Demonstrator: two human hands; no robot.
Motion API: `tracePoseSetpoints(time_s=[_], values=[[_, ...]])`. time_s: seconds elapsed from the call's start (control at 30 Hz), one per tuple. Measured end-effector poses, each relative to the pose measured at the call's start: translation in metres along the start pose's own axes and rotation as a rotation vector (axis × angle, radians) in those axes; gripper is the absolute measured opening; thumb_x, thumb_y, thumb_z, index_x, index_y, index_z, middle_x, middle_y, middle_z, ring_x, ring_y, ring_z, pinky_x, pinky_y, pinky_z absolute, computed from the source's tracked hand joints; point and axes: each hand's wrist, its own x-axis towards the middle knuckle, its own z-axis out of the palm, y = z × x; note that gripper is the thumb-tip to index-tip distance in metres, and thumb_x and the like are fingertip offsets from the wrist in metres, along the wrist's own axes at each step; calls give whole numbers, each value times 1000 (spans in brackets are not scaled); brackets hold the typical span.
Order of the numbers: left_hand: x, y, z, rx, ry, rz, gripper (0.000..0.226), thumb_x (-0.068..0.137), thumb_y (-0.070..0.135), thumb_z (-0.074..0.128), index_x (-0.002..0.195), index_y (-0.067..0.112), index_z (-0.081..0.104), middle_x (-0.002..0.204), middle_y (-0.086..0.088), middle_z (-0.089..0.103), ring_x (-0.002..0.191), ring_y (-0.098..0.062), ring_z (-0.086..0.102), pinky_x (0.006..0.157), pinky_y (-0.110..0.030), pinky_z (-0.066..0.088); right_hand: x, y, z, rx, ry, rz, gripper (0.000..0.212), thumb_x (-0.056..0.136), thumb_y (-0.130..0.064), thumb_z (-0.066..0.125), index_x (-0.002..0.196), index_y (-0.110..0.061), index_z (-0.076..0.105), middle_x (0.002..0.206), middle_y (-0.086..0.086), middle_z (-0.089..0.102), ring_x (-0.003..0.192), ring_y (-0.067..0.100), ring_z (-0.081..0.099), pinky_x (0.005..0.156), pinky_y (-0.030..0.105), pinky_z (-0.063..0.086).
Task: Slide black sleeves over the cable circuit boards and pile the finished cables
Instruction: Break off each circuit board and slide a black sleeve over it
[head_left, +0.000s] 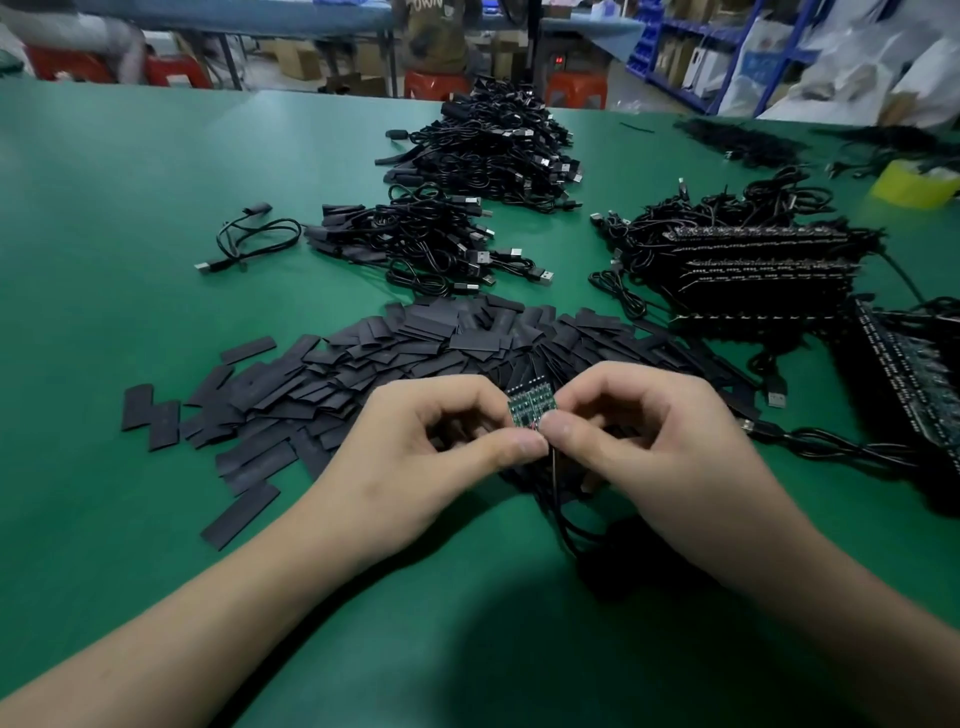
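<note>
Green table (130, 171): sleeves (415, 343), cable piles (488, 150).

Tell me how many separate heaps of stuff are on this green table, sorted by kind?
Heaps of flat black sleeves: 1
Heaps of sleeved cables: 2, a small one and a big one behind it
Stacks of bare board strips with cables: 1
Loose single cables: 1
Yellow tape rolls: 1
Total: 6

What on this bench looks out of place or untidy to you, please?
One cable lies alone on the green table, left of the finished cable pile. A few sleeves have strayed from the left edge of the sleeve heap. Nothing looks damaged; both hands pinch a bare circuit board.
</note>
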Motion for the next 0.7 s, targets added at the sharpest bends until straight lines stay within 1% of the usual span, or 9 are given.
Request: tracePoseSetpoints(time_s=[0.03, 0.1, 0.17, 0.23, 0.3, 0.37, 0.47, 0.6, 0.7], values=[[-1, 0, 1, 13, -7, 6, 24, 78, 44, 77, 70, 25, 66, 58, -1, 53, 57, -10, 46, 54, -30, 36, -1, 2, 0, -37, 17, -27, 8, 86, -27, 77, 80, -24, 73, 68, -3, 68, 61, 9, 62, 55, 32, 54], [-2, -1, 1, 50, -19, 34, 28, 80, 47, 73, 72, 20, 66, 60, -3, 54, 56, -17, 46, 54, -35, 37, -5, 4, 0, 6, 16, -31, 8, 87, -22, 77, 80, -23, 72, 69, 0, 67, 59, 11, 62, 54, 25, 53], [-4, -2, 1, 77, -48, 65, 32, 83, 45, 72, 75, 15, 68, 62, -4, 58, 58, -23, 51, 54, -36, 41, -9, 6, 0, 55, -17, -26, 11, 88, -17, 78, 80, -21, 72, 68, 3, 68, 59, 11, 63, 55, 22, 54], [-5, 0, 1, 21, -99, 64, 26, 84, 39, 72, 76, 14, 71, 65, 1, 66, 59, -13, 58, 58, -26, 47, -11, 7, 0, 166, -81, 1, 8, 85, -20, 78, 79, -19, 72, 67, 4, 68, 60, 9, 65, 58, 21, 55], [-5, 2, 0, -94, -156, 23, 16, 83, 31, 74, 75, 17, 73, 67, 2, 70, 59, -7, 61, 60, -19, 49, -10, 8, -1, 268, -142, 39, 9, 80, -23, 75, 79, -15, 71, 66, 4, 68, 60, 10, 66, 59, 21, 56], [-6, 3, -1, -176, -208, -3, 9, 83, 24, 76, 75, 21, 75, 67, -1, 71, 58, -6, 61, 59, -16, 49, -9, 10, -3, 318, -187, 68, 8, 79, -20, 74, 78, -12, 71, 68, 6, 68, 60, 12, 66, 60, 21, 54], [-6, 4, -2, -207, -250, -29, 13, 85, 14, 76, 75, 22, 76, 67, -4, 72, 57, -5, 62, 59, -16, 49, -8, 11, -6, 360, -249, 87, 3, 80, -15, 74, 78, -14, 72, 71, 10, 68, 62, 14, 65, 61, 21, 54], [-6, 5, -2, -243, -282, -72, 9, 82, 22, 80, 76, 17, 75, 67, -4, 73, 56, -5, 62, 59, -15, 49, -7, 11, -8, 377, -297, 111, 3, 80, -14, 74, 77, -15, 72, 70, 7, 69, 62, 13, 66, 62, 20, 54], [-6, 4, -2, -269, -286, -89, 10, 80, 24, 74, 77, 14, 75, 67, -4, 73, 56, -6, 62, 58, -16, 49, -6, 11, -9, 410, -318, 122, 5, 80, -14, 76, 77, -16, 72, 71, 8, 69, 62, 13, 66, 62, 19, 53]])
